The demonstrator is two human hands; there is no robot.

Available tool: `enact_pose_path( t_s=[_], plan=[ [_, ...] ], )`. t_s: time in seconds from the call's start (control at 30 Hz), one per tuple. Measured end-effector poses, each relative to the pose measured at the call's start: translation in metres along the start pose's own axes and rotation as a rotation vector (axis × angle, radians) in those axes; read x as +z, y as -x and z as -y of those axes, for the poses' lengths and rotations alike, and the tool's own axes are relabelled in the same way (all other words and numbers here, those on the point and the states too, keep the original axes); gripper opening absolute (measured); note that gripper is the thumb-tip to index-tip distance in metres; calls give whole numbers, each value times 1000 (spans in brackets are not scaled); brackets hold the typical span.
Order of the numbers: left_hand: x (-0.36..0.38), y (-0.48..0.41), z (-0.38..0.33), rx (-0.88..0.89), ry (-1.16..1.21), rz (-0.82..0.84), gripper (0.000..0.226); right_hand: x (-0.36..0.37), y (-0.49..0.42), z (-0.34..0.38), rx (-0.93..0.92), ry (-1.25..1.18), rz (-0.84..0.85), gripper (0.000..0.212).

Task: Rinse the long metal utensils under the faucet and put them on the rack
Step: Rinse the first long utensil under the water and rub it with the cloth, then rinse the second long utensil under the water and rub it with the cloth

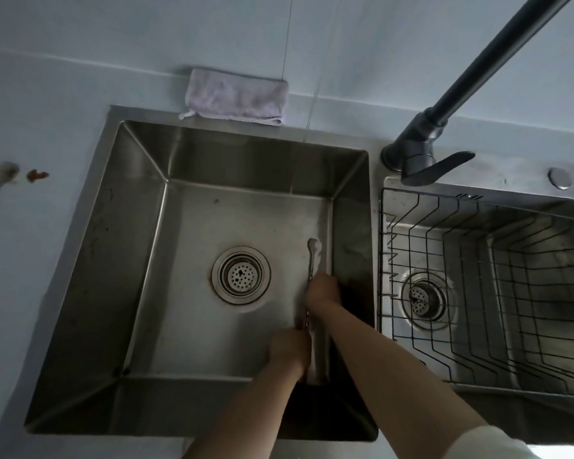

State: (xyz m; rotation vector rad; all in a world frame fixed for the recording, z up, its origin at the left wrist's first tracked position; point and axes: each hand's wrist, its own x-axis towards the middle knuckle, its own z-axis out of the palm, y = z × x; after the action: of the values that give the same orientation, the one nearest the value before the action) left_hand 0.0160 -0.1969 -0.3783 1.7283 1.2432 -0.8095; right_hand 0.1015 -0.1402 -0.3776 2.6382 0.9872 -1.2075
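While water runs, left hand (289, 351) & right hand (323, 289) both grip long utensil (312, 256) | sink (140, 260) | no legible txt

Pale countertop (47, 243), folded cloth (234, 97), soiled spoon (0, 180)

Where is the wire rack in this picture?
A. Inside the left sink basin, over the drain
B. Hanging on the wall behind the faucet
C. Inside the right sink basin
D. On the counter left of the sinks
C: the wire rack sits inside the right sink basin, with that basin's drain visible through its wires, while both hands hold the long utensil in the left basin.
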Motion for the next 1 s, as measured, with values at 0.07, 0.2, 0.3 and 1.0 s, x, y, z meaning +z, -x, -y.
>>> enact_pose_path(
  t_s=[0.07, 0.2, 0.3, 1.0],
  plan=[
    [0, 1, -2, 25, -4, -11, 32, -1, 2, -1, 1, 21, 25, 31],
    [-11, 6, 4, 96, -110, -35, 33, -13, 14, 3, -32, 78, 38, 26],
    [-31, 24, 9, 92, -65, -120, 29, -29, 28, 13, -66, 65, 28, 32],
    [-179, 187, 181, 69, -97, -835, 51, -1, 179, 138, -676, 296, -67, 81]
  ],
)
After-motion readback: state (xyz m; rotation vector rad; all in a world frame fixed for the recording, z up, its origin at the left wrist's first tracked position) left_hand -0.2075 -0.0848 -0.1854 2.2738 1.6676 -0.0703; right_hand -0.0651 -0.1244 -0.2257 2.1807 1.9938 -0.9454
